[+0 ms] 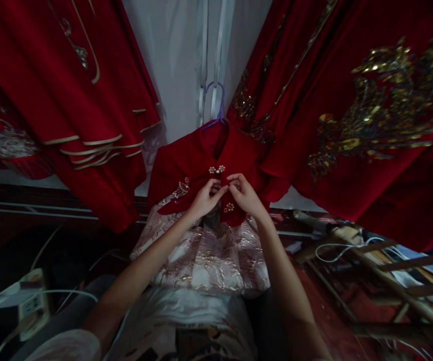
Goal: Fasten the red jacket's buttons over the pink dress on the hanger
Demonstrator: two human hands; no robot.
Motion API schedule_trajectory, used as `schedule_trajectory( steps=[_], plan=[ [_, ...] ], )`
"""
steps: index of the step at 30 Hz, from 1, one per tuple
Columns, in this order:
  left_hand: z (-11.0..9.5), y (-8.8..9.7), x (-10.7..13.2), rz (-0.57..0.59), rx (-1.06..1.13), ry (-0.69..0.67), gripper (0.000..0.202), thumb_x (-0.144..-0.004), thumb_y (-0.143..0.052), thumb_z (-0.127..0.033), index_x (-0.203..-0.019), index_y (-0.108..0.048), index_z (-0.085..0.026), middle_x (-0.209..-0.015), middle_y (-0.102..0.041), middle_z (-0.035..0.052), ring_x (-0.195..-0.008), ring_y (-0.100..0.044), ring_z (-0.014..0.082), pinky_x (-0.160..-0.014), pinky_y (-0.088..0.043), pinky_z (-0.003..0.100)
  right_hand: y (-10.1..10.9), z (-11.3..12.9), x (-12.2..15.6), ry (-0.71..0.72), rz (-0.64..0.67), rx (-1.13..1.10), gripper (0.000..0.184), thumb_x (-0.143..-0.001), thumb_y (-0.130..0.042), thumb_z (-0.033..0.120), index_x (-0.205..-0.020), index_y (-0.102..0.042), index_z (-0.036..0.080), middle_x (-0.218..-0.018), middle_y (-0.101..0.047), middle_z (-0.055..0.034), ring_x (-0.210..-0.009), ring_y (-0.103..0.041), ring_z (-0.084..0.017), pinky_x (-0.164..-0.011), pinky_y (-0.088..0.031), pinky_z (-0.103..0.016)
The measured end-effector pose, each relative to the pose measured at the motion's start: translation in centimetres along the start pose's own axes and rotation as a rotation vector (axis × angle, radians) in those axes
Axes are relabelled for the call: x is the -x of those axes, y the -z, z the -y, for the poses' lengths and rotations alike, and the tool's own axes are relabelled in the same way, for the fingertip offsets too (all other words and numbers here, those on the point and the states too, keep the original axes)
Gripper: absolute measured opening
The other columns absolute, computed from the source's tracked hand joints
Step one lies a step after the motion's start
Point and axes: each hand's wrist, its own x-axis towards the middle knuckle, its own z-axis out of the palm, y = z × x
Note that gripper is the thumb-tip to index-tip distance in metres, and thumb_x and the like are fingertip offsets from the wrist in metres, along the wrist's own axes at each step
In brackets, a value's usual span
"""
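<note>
A red jacket (182,155) hangs on a purple hanger (222,103) in front of me, over a pale pink skirt (204,260) with a shiny pattern. My left hand (205,199) pinches the jacket's front opening from the left. Opposite it, my right hand (245,194) has its fingers bent and pinched at the other front edge; the fingertips of both hands nearly meet. Just above them, a pearly flower clasp (217,169) spans the opening. Another flower ornament (229,206) sits below on the right panel. My fingers hide whatever small part lies between them.
Red garments with light trim (99,125) hang at the left. More red garments with gold sequins (385,100) hang at the right. A power strip (33,306) with cords lies at lower left. A wooden rack (382,286) with cables and papers stands at lower right.
</note>
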Motion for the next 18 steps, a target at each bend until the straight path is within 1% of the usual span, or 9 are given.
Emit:
schedule_trajectory(
  steps=[2, 3, 5, 8, 10, 12, 14, 16, 18],
  plan=[
    [-0.1, -0.2, 0.1, 0.027, -0.008, -0.010, 0.033, -0.087, -0.055, -0.045, -0.106, -0.058, -0.018, -0.109, -0.064, 0.0085, -0.099, -0.063, 0.0171, -0.091, -0.049, 0.032, 0.2, 0.0, -0.1, -0.020, -0.046, -0.018, 0.017, -0.082, -0.047, 0.027, -0.097, -0.049, 0.021, -0.070, -0.050, 0.0038, -0.062, -0.050, -0.011, -0.060, -0.041, -0.025],
    [-0.2, -0.3, 0.2, 0.025, 0.009, -0.006, 0.035, -0.088, -0.054, -0.046, -0.109, -0.059, -0.019, -0.113, -0.064, 0.0086, -0.104, -0.061, 0.0177, -0.094, -0.048, 0.033, 0.3, 0.0, -0.1, -0.033, -0.067, -0.030, 0.016, -0.083, -0.045, 0.027, -0.097, -0.049, 0.021, -0.068, -0.048, 0.0043, -0.059, -0.047, -0.011, -0.058, -0.040, -0.025],
    [-0.6, -0.4, 0.3, 0.036, 0.095, 0.024, 0.038, -0.088, -0.052, -0.048, -0.112, -0.059, -0.019, -0.116, -0.064, 0.0081, -0.106, -0.061, 0.0182, -0.092, -0.049, 0.031, 0.4, 0.2, -0.1, -0.040, -0.067, -0.056, 0.017, -0.084, -0.045, 0.027, -0.098, -0.049, 0.021, -0.067, -0.046, 0.0045, -0.057, -0.045, -0.011, -0.056, -0.039, -0.025],
    [-1.5, -0.5, 0.3, 0.061, 0.195, 0.061, 0.035, -0.084, -0.057, -0.049, -0.101, -0.062, -0.019, -0.106, -0.068, 0.0068, -0.098, -0.064, 0.0180, -0.085, -0.052, 0.029, 0.4, 0.5, -0.1, 0.014, -0.005, -0.072, 0.020, -0.081, -0.053, 0.027, -0.100, -0.050, 0.021, -0.077, -0.052, 0.0015, -0.068, -0.051, -0.012, -0.064, -0.044, -0.026],
    [-2.0, -0.4, 0.2, -0.017, 0.201, 0.050, 0.031, -0.081, -0.064, -0.045, -0.097, -0.061, -0.019, -0.100, -0.069, 0.0053, -0.094, -0.064, 0.0170, -0.085, -0.051, 0.028, 0.3, 0.8, 0.0, 0.043, -0.004, -0.055, 0.022, -0.078, -0.058, 0.027, -0.099, -0.052, 0.021, -0.082, -0.054, -0.0002, -0.073, -0.053, -0.012, -0.069, -0.045, -0.026],
    [-2.2, 0.0, 0.1, -0.138, 0.218, 0.041, 0.031, -0.078, -0.067, -0.042, -0.096, -0.059, -0.019, -0.099, -0.069, 0.0045, -0.091, -0.064, 0.0161, -0.083, -0.052, 0.027, 0.4, 1.2, 0.0, 0.054, -0.037, -0.036, 0.022, -0.078, -0.060, 0.027, -0.098, -0.053, 0.020, -0.082, -0.054, -0.0004, -0.072, -0.053, -0.012, -0.067, -0.046, -0.026],
    [-2.2, 0.5, 0.2, -0.219, 0.243, 0.054, 0.031, -0.078, -0.067, -0.043, -0.094, -0.057, -0.018, -0.096, -0.069, 0.0043, -0.087, -0.065, 0.0151, -0.077, -0.052, 0.025, 0.5, 1.6, 0.1, 0.065, -0.073, -0.037, 0.019, -0.079, -0.061, 0.028, -0.095, -0.055, 0.020, -0.081, -0.054, -0.0002, -0.070, -0.052, -0.011, -0.065, -0.046, -0.025],
    [-2.2, 1.0, 0.5, -0.209, 0.244, 0.081, 0.031, -0.078, -0.066, -0.044, -0.091, -0.057, -0.018, -0.084, -0.068, 0.0021, -0.074, -0.063, 0.0128, -0.066, -0.050, 0.022, 0.6, 2.2, 0.3, 0.055, -0.065, -0.066, 0.018, -0.080, -0.062, 0.031, -0.092, -0.055, 0.020, -0.079, -0.055, 0.0003, -0.067, -0.052, -0.010, -0.060, -0.046, -0.023],
    [-2.5, 1.5, 1.1, -0.181, 0.195, 0.105, 0.030, -0.080, -0.064, -0.047, -0.087, -0.059, -0.019, -0.069, -0.062, -0.0019, -0.058, -0.055, 0.0095, -0.052, -0.042, 0.019, 0.6, 2.8, 0.6, -0.005, 0.023, -0.103, 0.020, -0.081, -0.061, 0.035, -0.092, -0.053, 0.020, -0.075, -0.055, 0.0016, -0.059, -0.051, -0.009, -0.051, -0.044, -0.022]
  ],
)
